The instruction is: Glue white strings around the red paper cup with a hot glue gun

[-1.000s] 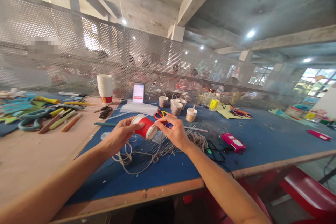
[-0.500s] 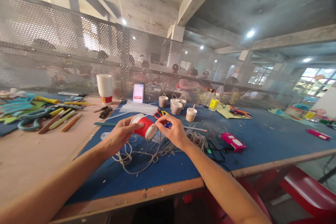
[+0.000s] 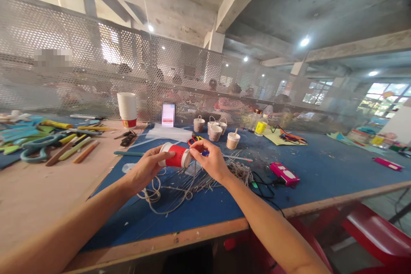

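A red-and-white paper cup [image 3: 177, 155] lies on its side in the air over the blue table, wrapped by the fingers of my left hand [image 3: 154, 159]. My right hand [image 3: 208, 158] is closed in a pinch at the cup's right end, fingertips touching its rim. From under those fingertips a thin grey cord [image 3: 187, 195] runs down to loose loops on the table; its very end is hidden. Behind my right hand lie scissors [image 3: 194, 140] with red and yellow handles, partly covered.
Several small cord-wrapped cups [image 3: 215, 132] stand behind my hands. A tall stack of paper cups [image 3: 127, 109] and a lit phone [image 3: 168, 114] are at the back. Tangled cord [image 3: 240, 172], a magenta box [image 3: 284, 174], a bottle [image 3: 261, 125] and, at left, teal scissors [image 3: 41, 147] lie around.
The cup has turned from slanting down to the right to nearly level, its right end now facing less towards me. Both hands keep almost the same place and grip.
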Available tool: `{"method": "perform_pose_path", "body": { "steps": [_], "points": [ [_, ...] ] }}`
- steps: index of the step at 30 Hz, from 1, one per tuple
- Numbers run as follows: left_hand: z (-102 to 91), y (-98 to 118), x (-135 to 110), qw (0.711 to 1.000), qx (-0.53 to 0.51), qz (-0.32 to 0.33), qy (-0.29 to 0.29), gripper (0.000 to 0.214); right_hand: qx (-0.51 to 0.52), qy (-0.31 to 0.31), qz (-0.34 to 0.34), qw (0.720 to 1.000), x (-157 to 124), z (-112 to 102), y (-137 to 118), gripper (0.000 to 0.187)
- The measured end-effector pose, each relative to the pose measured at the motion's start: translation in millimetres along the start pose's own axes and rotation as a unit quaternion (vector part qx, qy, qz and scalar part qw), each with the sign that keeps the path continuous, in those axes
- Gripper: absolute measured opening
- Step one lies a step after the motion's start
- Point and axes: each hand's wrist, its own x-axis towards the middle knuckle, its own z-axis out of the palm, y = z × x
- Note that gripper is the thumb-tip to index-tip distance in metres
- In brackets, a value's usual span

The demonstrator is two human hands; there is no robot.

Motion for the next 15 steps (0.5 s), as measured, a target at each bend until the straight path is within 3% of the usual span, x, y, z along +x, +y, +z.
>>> {"method": "perform_pose_path", "body": {
  "steps": [4,7,11,15],
  "points": [
    [-2.9,-2,4,0.999,-0.008,0.018,0.027,0.017,-0.025,0.005,-0.014,1.000,-1,-1,-6,0.011],
    [-6.9,-5,7,0.999,-0.015,0.032,0.025,0.021,-0.064,-0.002,-0.066,0.996,-3,-1,-9,0.010],
    [-9.9,-6,9,0.999,-0.021,0.039,0.031,0.027,-0.084,-0.020,-0.131,0.988,-2,-3,-9,0.022],
    [-10.5,-5,10,0.997,-0.025,0.054,0.044,0.029,-0.127,0.038,-0.079,0.988,6,-15,2,0.024]
  ]
}}
